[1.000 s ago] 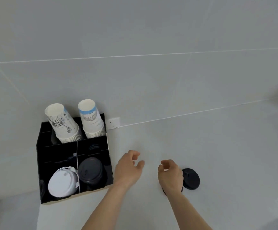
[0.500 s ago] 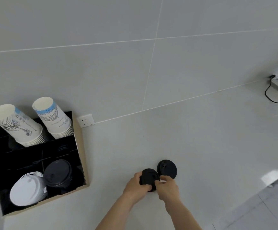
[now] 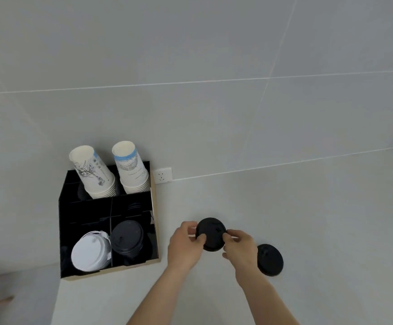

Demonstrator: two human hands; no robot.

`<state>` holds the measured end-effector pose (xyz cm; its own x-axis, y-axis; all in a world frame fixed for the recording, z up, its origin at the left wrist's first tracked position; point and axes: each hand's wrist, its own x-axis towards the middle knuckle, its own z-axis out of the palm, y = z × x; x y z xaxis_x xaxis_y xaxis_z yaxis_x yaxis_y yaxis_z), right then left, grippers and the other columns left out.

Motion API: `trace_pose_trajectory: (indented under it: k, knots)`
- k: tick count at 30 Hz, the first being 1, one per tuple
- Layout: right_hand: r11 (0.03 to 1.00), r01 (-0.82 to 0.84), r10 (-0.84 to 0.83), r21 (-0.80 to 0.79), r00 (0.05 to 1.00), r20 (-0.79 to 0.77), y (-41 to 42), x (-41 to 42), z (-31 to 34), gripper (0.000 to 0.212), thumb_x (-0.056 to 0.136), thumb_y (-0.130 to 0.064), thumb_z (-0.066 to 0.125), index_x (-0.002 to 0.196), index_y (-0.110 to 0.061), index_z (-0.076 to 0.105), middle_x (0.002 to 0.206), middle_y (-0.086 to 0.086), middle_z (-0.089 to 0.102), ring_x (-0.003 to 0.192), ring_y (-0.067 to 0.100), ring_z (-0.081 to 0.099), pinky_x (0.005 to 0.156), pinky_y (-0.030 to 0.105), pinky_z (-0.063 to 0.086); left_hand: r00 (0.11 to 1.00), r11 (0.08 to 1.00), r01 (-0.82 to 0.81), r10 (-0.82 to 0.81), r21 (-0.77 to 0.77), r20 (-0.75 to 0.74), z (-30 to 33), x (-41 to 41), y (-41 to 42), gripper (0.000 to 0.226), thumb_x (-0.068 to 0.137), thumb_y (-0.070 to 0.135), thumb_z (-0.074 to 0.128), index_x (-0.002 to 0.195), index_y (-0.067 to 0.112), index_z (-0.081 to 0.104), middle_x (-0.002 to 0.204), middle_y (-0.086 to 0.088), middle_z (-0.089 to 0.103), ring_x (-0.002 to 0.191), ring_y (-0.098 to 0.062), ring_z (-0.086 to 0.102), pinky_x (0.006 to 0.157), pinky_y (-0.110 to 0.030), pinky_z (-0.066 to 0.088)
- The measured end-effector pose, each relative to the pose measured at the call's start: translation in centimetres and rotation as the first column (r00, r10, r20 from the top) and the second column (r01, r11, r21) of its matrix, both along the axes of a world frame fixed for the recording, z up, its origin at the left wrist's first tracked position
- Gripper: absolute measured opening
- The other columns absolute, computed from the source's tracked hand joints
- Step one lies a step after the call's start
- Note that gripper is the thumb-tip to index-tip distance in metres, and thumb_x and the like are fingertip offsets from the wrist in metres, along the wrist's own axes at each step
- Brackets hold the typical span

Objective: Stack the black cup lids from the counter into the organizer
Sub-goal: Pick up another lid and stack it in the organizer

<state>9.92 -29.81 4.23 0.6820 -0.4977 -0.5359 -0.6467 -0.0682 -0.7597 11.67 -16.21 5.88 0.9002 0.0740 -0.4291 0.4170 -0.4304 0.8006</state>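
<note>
I see both hands gripping one black lid (image 3: 210, 233) just right of the organizer (image 3: 154, 221): left hand (image 3: 186, 246) pinching its left edge, right hand (image 3: 238, 248) its right. A second lid (image 3: 270, 260) lies on the counter (image 3: 308, 219) farther right; nothing stands between.

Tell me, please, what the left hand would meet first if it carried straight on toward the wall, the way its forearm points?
The left hand grips the held black lid together with the right hand. Beyond its knuckles lies only bare counter up to the wall, so the way looks free, though depth is hard to judge.
</note>
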Motion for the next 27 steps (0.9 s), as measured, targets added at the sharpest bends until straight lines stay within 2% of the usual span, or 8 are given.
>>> trace_pose_trajectory:
  k: [3, 7, 9, 14, 17, 19, 22, 27]
  knots:
    - [0.997, -0.072, 0.071, 0.008, 0.994, 0.088, 3.9, 2.2, 1.6, 0.019, 0.081, -0.026, 0.062, 0.099, -0.023, 0.070, 0.087, -0.003, 0.072, 0.083, 0.021, 0.070, 0.082, 0.044, 0.060, 0.987, 0.996, -0.079, 0.071, 0.049, 0.143, 1.4, 0.9, 3.9, 0.027, 0.084, 0.021, 0.068, 0.110, 0.030, 0.066, 0.107, 0.011, 0.068, 0.086, -0.001, 0.067, 0.084, -0.030, 0.055]
    - [0.982, -0.185, 0.188, -0.031, 0.968, 0.166, 9.7, 4.0, 3.0, 0.010, 0.079, -0.027, 0.066, 0.088, -0.030, 0.064, 0.086, -0.007, 0.069, 0.080, 0.024, 0.071, 0.082, 0.046, 0.059, 0.957, 0.974, -0.198, 0.167, 0.113, 0.237, 2.2, 1.4, 9.4, 0.025, 0.084, 0.023, 0.069, 0.107, 0.033, 0.066, 0.102, 0.011, 0.067, 0.084, 0.000, 0.066, 0.084, -0.029, 0.053]
    - [0.968, -0.242, 0.251, -0.068, 0.952, 0.177, 12.2, 4.4, 3.3, 0.008, 0.079, -0.027, 0.067, 0.085, -0.031, 0.063, 0.081, -0.010, 0.068, 0.079, 0.022, 0.070, 0.081, 0.044, 0.059, 0.947, 0.960, -0.242, 0.203, 0.138, 0.249, 2.1, 1.5, 12.0, 0.025, 0.084, 0.024, 0.070, 0.107, 0.032, 0.066, 0.101, 0.010, 0.068, 0.084, -0.002, 0.066, 0.085, -0.031, 0.054]
    - [0.903, -0.380, 0.411, -0.202, 0.900, 0.143, 17.1, 4.3, 3.3, 0.018, 0.083, -0.026, 0.068, 0.101, -0.025, 0.065, 0.074, -0.015, 0.060, 0.074, 0.011, 0.061, 0.074, 0.025, 0.047, 0.936, 0.919, -0.317, 0.262, 0.236, 0.235, 1.2, 0.8, 17.0, 0.024, 0.084, 0.030, 0.071, 0.107, 0.031, 0.065, 0.096, 0.012, 0.067, 0.085, -0.010, 0.066, 0.081, -0.030, 0.051]
    - [0.851, -0.450, 0.489, -0.270, 0.867, 0.098, 19.0, 3.9, 2.7, 0.015, 0.084, -0.024, 0.066, 0.099, -0.025, 0.069, 0.067, -0.016, 0.059, 0.071, 0.011, 0.059, 0.068, 0.023, 0.044, 0.937, 0.907, -0.330, 0.281, 0.262, 0.206, 0.1, 0.2, 18.7, 0.025, 0.082, 0.027, 0.073, 0.106, 0.028, 0.066, 0.082, 0.018, 0.063, 0.080, -0.009, 0.067, 0.075, -0.028, 0.051]
    - [0.816, -0.483, 0.526, -0.318, 0.849, 0.060, 19.9, 3.7, 2.2, 0.011, 0.084, -0.025, 0.065, 0.094, -0.024, 0.070, 0.065, -0.012, 0.061, 0.069, 0.013, 0.061, 0.067, 0.025, 0.049, 0.943, 0.907, -0.319, 0.275, 0.276, 0.187, -0.8, 0.0, 19.3, 0.027, 0.081, 0.027, 0.074, 0.107, 0.028, 0.067, 0.084, 0.016, 0.066, 0.079, -0.009, 0.067, 0.074, -0.029, 0.053]
    - [0.778, -0.508, 0.555, -0.369, 0.832, 0.025, 20.4, 3.6, 1.4, 0.011, 0.084, -0.024, 0.064, 0.092, -0.023, 0.072, 0.077, -0.007, 0.069, 0.073, 0.016, 0.064, 0.067, 0.028, 0.053, 0.956, 0.916, -0.284, 0.249, 0.282, 0.153, -1.8, -0.2, 19.6, 0.034, 0.080, 0.029, 0.075, 0.112, 0.030, 0.066, 0.098, 0.011, 0.069, 0.088, -0.012, 0.067, 0.075, -0.027, 0.050]
    - [0.762, -0.545, 0.585, -0.350, 0.811, 0.012, 20.4, 3.7, 0.8, 0.029, 0.086, -0.019, 0.064, 0.115, -0.020, 0.068, 0.101, 0.000, 0.073, 0.094, 0.020, 0.066, 0.077, 0.025, 0.049, 0.971, 0.931, -0.233, 0.207, 0.282, 0.118, -2.7, 0.0, 19.6, 0.043, 0.081, 0.027, 0.075, 0.121, 0.029, 0.061, 0.109, 0.007, 0.067, 0.099, -0.015, 0.065, 0.076, -0.024, 0.045]
